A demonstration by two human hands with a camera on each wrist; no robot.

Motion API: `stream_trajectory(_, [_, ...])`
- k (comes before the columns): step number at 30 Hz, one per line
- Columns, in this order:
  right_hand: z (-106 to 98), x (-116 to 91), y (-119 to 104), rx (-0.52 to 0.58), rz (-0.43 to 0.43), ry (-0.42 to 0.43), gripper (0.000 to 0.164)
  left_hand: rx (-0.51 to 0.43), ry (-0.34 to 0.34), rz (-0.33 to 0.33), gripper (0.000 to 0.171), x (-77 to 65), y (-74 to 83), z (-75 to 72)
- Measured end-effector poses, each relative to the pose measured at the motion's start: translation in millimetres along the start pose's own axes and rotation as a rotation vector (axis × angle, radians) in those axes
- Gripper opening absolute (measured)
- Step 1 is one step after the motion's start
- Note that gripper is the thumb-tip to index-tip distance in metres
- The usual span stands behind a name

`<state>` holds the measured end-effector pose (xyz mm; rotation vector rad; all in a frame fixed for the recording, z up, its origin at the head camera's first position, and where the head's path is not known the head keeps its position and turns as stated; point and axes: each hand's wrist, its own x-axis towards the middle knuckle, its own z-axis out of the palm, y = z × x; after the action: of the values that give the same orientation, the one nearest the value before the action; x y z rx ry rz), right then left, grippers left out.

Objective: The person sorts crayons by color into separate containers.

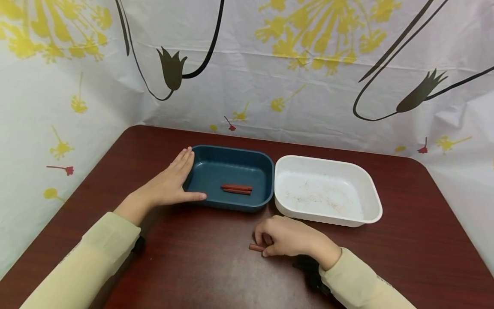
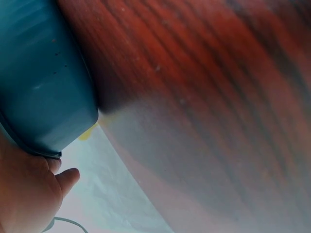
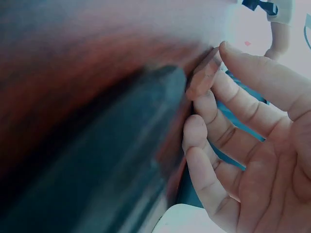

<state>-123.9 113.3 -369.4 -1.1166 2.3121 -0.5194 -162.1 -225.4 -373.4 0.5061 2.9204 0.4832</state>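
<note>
A sheet (image 1: 231, 73) (yellow-flowered) hangs behind; the table (image 1: 193, 266) is reddish-brown.

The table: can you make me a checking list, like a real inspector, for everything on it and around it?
Surface: dark red table, with a pale shine near the front.
Job's things: blue bin with red sticks lying inside; white bin beside it, with no stick seen inside; another stick held.
Clutter: reddish specks in the white bin; a black object under the right wrist, too dark to identify.
Grips: left hand rests on the blue bin's rim; right hand pinches one stick, low over the table.
Cables: nothing seen.
Surroundings: white cloth with yellow and dark flower prints behind the table.
</note>
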Motion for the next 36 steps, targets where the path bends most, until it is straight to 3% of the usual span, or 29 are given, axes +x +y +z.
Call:
stream_trajectory(15, [2.5, 1.1, -2.9, -0.033, -0.002, 0.003, 0.018, -0.017, -0.005, 0.007, 0.126, 0.9, 0.8, 0.2])
stream_trajectory(27, [1.9, 4.3, -5.0, -0.001, -0.06, 0.042, 0.014, -0.015, 0.0, 0.0, 0.127, -0.4, 0.7, -0.2])
stream_trajectory(36, [-5.7, 4.4, -7.9, 0.056, -0.158, 0.109, 0.014, -0.011, 0.0, -0.002, 0.127, 0.4, -0.8, 1.1])
